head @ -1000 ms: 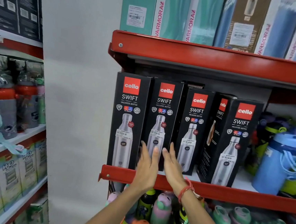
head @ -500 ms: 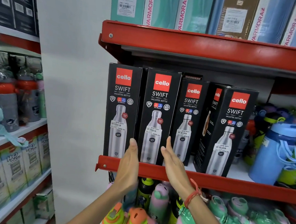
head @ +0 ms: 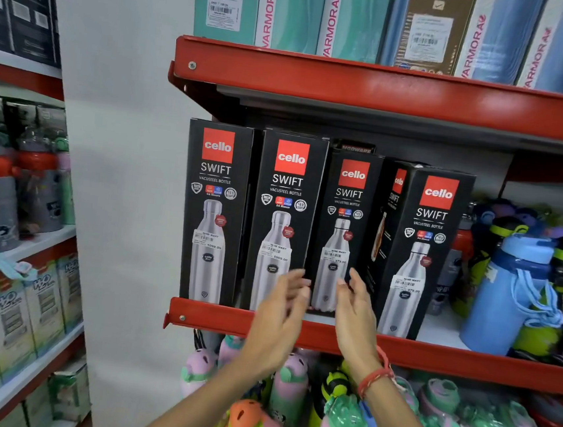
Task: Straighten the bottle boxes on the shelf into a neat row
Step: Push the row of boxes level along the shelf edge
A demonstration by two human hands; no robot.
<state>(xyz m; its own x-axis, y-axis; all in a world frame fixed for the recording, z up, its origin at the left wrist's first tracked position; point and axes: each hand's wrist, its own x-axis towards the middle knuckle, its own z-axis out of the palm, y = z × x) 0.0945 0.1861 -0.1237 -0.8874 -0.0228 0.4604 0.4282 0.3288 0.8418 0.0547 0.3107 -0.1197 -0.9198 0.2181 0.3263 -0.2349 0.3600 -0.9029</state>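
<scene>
Several black cello Swift bottle boxes stand on a red shelf [head: 215, 318]. The leftmost box [head: 213, 213] and the second box [head: 283, 213] face front at the shelf's lip. The third box [head: 343, 219] sits further back. The rightmost box [head: 421, 247] is turned at an angle and shows its left side. My left hand [head: 280, 316], blurred with fingers apart, is in front of the second box's lower right corner. My right hand [head: 354, 316], with a red wrist band, is open at the third box's lower right edge. Neither hand clearly grips a box.
Loose bottles, one of them blue [head: 513, 290], crowd the shelf right of the boxes. Tall boxes [head: 292, 11] fill the red shelf above. Colourful bottles [head: 291, 386] stand on the shelf below. A white wall and another rack [head: 18, 250] lie to the left.
Both hands have shifted right, from either side of the second box to either side of the third box. The second box now stands level with the leftmost one.
</scene>
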